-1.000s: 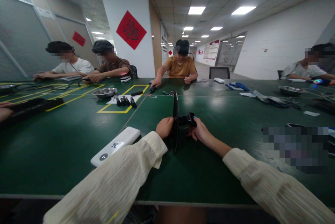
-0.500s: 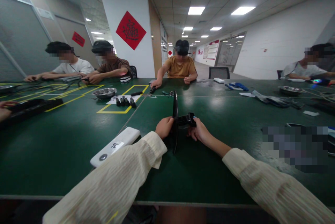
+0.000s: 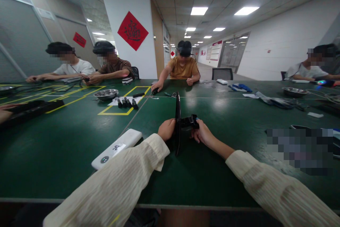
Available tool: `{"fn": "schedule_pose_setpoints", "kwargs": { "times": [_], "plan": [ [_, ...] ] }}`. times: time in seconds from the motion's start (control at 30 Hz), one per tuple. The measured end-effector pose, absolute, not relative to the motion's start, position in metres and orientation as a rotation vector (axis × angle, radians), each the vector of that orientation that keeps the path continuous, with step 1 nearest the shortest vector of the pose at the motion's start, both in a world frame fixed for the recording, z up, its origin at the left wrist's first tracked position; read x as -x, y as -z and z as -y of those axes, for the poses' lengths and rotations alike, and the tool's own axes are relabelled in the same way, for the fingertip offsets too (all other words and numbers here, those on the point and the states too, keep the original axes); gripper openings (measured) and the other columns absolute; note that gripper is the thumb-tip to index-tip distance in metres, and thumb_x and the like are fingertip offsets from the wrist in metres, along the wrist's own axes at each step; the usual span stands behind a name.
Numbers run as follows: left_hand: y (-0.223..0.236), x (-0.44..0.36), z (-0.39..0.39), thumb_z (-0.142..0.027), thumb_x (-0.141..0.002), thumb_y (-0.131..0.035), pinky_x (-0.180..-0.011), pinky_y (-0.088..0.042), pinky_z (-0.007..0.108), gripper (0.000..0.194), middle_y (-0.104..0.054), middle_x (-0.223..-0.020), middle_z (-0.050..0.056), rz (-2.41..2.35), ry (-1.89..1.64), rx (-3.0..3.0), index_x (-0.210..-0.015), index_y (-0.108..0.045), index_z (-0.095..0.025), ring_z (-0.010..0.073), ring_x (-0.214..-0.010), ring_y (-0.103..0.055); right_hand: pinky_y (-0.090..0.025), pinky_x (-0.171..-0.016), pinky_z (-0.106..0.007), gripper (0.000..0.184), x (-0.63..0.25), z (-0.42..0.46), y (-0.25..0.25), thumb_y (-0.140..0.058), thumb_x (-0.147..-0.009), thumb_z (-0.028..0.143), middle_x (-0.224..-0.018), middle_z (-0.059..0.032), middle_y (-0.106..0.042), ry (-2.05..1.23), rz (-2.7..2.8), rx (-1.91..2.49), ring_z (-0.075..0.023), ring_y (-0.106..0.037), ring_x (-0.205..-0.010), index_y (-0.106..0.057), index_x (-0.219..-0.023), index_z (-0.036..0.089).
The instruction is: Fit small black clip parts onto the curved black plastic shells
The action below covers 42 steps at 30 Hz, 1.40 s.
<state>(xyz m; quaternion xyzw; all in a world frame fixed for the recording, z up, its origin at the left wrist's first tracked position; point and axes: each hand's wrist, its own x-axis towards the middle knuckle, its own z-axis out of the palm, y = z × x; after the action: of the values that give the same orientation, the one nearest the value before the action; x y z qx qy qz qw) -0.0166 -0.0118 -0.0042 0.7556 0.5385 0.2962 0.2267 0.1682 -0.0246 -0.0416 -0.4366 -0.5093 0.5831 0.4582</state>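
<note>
Upright in front of me stands a thin black plate (image 3: pixel 177 135), seen nearly edge-on with a curved rim. A short black bracket (image 3: pixel 189 121) sticks out from its right side. My left hand (image 3: pixel 166 130) is closed on the plate from the left, its fingertips partly hidden behind the edge. On the other side, my right hand (image 3: pixel 204 131) grips the outer end of the bracket, thumb on top and fingers curled below. Which exact kind of thing this is, I cannot make out.
A white power bank (image 3: pixel 117 149) lies beside my left forearm on the green table (image 3: pixel 212 181). Farther off are several black cylinders (image 3: pixel 128 103), a metal bowl (image 3: pixel 106 94) and grey gloves (image 3: pixel 276 100). A person (image 3: pixel 183 66) sits opposite; others sit left and right.
My hands, the plate and the bracket stay practically where they were. Across the table, the person's outstretched hand has shifted slightly left.
</note>
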Motion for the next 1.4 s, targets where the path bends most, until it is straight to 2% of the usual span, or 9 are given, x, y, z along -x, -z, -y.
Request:
{"fn": "schedule_pose_setpoints", "kwargs": {
  "times": [0.23, 0.43, 0.8, 0.97, 1.07, 1.4],
  "plan": [
    [0.003, 0.015, 0.015, -0.032, -0.092, -0.032, -0.072, -0.045, 0.032, 0.043, -0.070, -0.082, 0.011, -1.547, -0.815, -2.030, -0.074, -0.067, -0.014, 0.0233, -0.079, -0.062, -0.022, -0.026, -0.020, 0.058, -0.167, 0.025, 0.040, -0.012, -0.094, 0.043, -0.043, -0.0041, -0.055, -1.450, 1.239, 1.074, -0.0097, -0.039, -0.023, -0.053, -0.062, 0.016],
    [0.004, 0.015, 0.012, -0.030, -0.091, -0.034, -0.071, -0.045, 0.032, 0.041, -0.069, -0.076, 0.010, -1.538, -0.806, -2.065, -0.071, -0.067, -0.015, 0.0223, -0.075, -0.062, -0.022, -0.026, -0.020, 0.058, -0.168, 0.024, 0.042, -0.014, -0.093, 0.045, -0.043, -0.0046, -0.056, -1.425, 1.267, 1.060, -0.0092, -0.038, -0.023, -0.052, -0.060, 0.016],
    [0.003, 0.015, 0.013, -0.028, -0.089, -0.034, -0.074, -0.046, 0.032, 0.038, -0.068, -0.077, 0.009, -1.521, -0.813, -2.055, -0.070, -0.064, -0.017, 0.0214, -0.076, -0.061, -0.023, -0.027, -0.020, 0.060, -0.170, 0.023, 0.045, -0.014, -0.092, 0.049, -0.046, -0.0044, -0.057, -1.420, 1.307, 1.064, -0.0088, -0.039, -0.025, -0.054, -0.062, 0.016],
    [0.004, 0.016, 0.015, -0.035, -0.092, -0.027, -0.069, -0.044, 0.032, 0.047, -0.067, -0.075, 0.009, -1.509, -0.856, -1.970, -0.070, -0.064, -0.016, 0.0221, -0.075, -0.061, -0.022, -0.027, -0.020, 0.058, -0.168, 0.028, 0.037, -0.013, -0.093, 0.048, -0.044, -0.0035, -0.056, -1.430, 1.286, 1.079, -0.0086, -0.038, -0.025, -0.053, -0.064, 0.016],
    [0.003, 0.016, 0.016, -0.037, -0.092, -0.030, -0.068, -0.044, 0.032, 0.047, -0.068, -0.074, 0.010, -1.485, -0.854, -1.974, -0.070, -0.065, -0.015, 0.0228, -0.074, -0.061, -0.022, -0.027, -0.020, 0.057, -0.167, 0.030, 0.035, -0.014, -0.093, 0.047, -0.044, -0.0032, -0.055, -1.425, 1.279, 1.084, -0.0088, -0.038, -0.024, -0.052, -0.064, 0.017],
    [0.004, 0.015, 0.012, -0.031, -0.090, -0.034, -0.070, -0.045, 0.032, 0.042, -0.068, -0.076, 0.010, -1.509, -0.816, -2.009, -0.064, -0.063, -0.015, 0.0227, -0.076, -0.063, -0.021, -0.026, -0.020, 0.058, -0.167, 0.025, 0.041, -0.015, -0.092, 0.049, -0.044, -0.0033, -0.055, -1.421, 1.272, 1.077, -0.0088, -0.037, -0.023, -0.053, -0.063, 0.016]
  ]
}}
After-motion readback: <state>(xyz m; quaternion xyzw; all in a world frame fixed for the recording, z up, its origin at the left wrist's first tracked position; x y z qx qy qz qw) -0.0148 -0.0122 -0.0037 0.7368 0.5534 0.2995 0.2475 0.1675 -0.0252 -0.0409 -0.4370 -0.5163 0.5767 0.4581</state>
